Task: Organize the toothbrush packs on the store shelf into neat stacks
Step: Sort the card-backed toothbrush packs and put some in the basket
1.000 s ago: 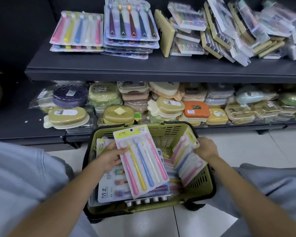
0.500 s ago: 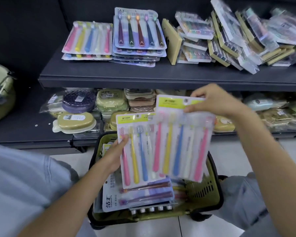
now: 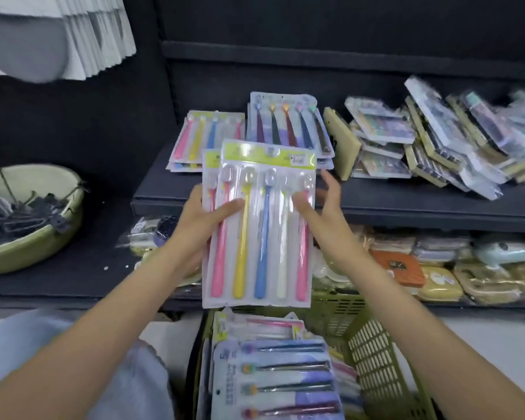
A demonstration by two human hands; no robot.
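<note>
I hold two pastel toothbrush packs (image 3: 259,231) stacked one over the other, upright in front of the upper shelf (image 3: 406,201). My left hand (image 3: 205,219) grips their left edge, thumb across the front. My right hand (image 3: 319,207) presses the right edge with its thumb on the front and fingers spread behind. On the shelf behind lie a stack of matching pastel packs (image 3: 206,137) and a stack of dark-handled packs (image 3: 288,122). To the right sits a messy pile of toothbrush packs (image 3: 437,140).
A green basket (image 3: 373,359) below my arms holds more toothbrush packs (image 3: 276,374). The lower shelf carries soap boxes (image 3: 437,268). A green bowl of dark clips (image 3: 31,216) sits at the left. White paper bags (image 3: 73,34) hang at the upper left.
Both hands lifted their packs out of the basket and brought them together into one stack, now raised in front of the upper shelf. The view has tilted up.
</note>
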